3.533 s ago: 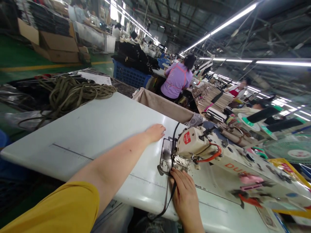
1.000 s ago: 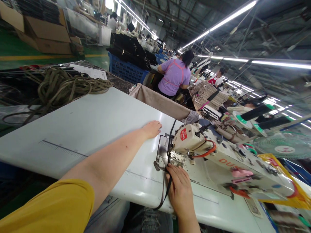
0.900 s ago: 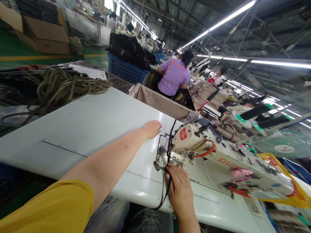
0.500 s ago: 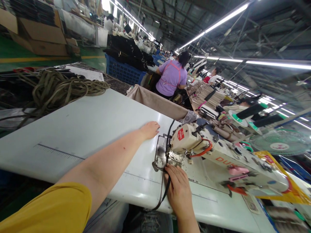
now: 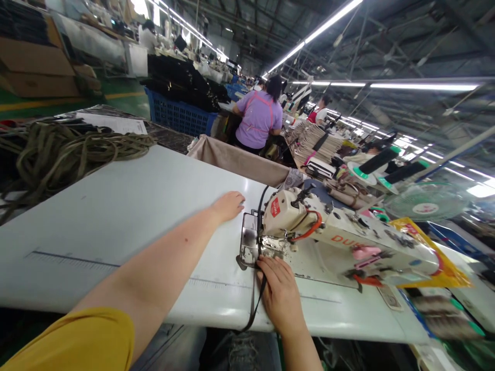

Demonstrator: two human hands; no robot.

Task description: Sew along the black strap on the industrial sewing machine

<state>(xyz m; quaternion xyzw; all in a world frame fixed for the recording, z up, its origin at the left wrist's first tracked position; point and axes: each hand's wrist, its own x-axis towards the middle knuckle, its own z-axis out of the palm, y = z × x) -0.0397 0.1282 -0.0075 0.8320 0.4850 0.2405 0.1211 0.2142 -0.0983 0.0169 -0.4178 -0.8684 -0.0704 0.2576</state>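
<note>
A long, narrow black strap runs under the head of a white sewing machine and over its metal needle plate. Its near end loops off the table's front edge. My right hand grips the strap just in front of the plate, fingertips pressing on it and thumb partly hidden. Left of the machine, beyond the plate, my left hand rests on the white tabletop. Its fingers are stretched out, apart from the strap and holding nothing.
A heap of olive straps lies at the table's far left. Behind the table hangs a beige cloth bin; past it a person in purple sits near a blue crate. Thread cones and a fan stand right.
The camera view has turned slightly, shifting the scene left. Both hands keep about the same places beside the machine, and the strap's hanging loop has changed shape a little.
</note>
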